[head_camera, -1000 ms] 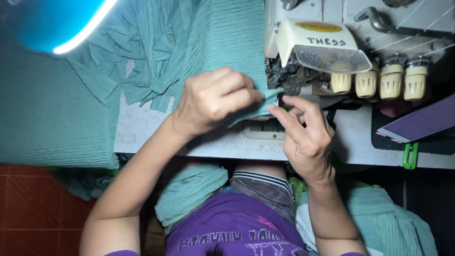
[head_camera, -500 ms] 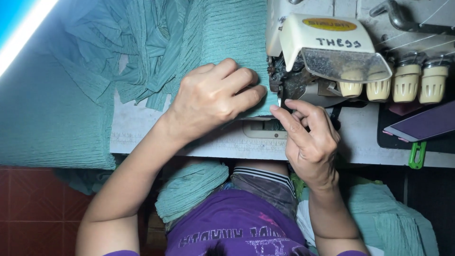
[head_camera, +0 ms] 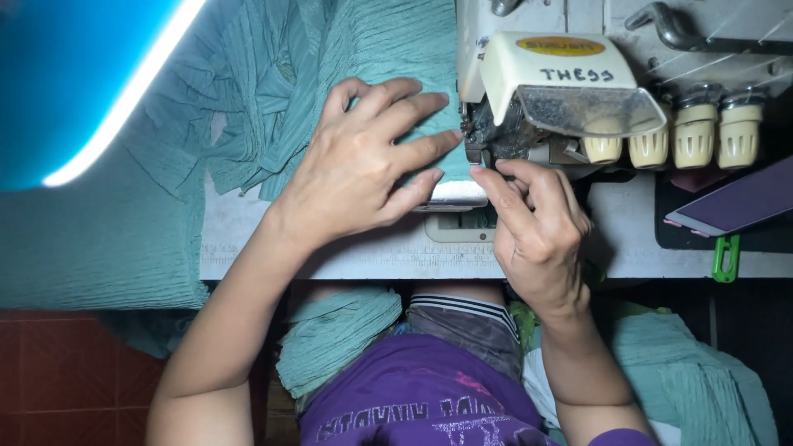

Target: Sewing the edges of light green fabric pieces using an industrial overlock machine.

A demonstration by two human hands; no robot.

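Note:
My left hand lies flat with fingers spread on teal crinkled fabric, pressing it onto the white table beside the presser foot of a cream overlock sewing machine. My right hand is curled at the machine's front, its fingertips pinching the fabric edge just below the needle area. The fabric under the foot is partly hidden by both hands.
More teal fabric hangs over the table's left side, and folded teal pieces rest on my lap. Cream thread cones stand at the right of the machine. A purple flat object and a green clip sit at the right. A blue lamp glows at the upper left.
My left hand has flattened and spread on the fabric, sliding it towards the presser foot. My right hand has stayed at the fabric edge. The view has moved closer to the machine.

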